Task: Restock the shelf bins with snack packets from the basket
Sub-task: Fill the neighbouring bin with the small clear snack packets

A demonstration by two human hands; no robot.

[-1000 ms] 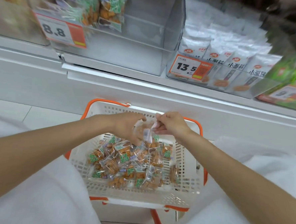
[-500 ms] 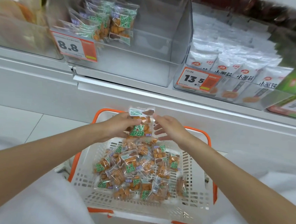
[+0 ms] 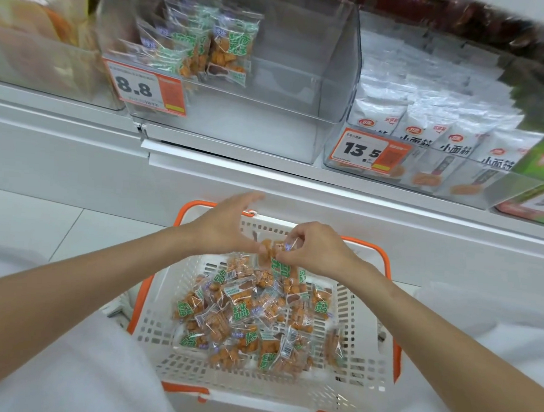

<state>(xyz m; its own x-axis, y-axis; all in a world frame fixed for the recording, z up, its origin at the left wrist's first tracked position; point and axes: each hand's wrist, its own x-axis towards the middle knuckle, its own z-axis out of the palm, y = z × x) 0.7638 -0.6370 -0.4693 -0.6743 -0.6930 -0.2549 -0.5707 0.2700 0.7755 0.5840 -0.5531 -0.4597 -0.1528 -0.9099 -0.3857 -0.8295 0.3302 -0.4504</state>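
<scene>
L hand: letting go, fingers opening, over basket far rim.
R hand: now pinching packet taken from L, just above basket pile.
Bin: sitting above basket, half bare; packet likely heading there next.

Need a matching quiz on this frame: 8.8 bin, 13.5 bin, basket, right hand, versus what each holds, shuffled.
Column 1
1. 8.8 bin
2. 13.5 bin
3. basket
4. right hand

Column 2
A. pinches a single packet
B. packed with white packets
C. loose heap of orange snacks
D. green-label packets at its left, rest bare

Pairs: 1-D, 2-B, 3-C, 4-A
</scene>
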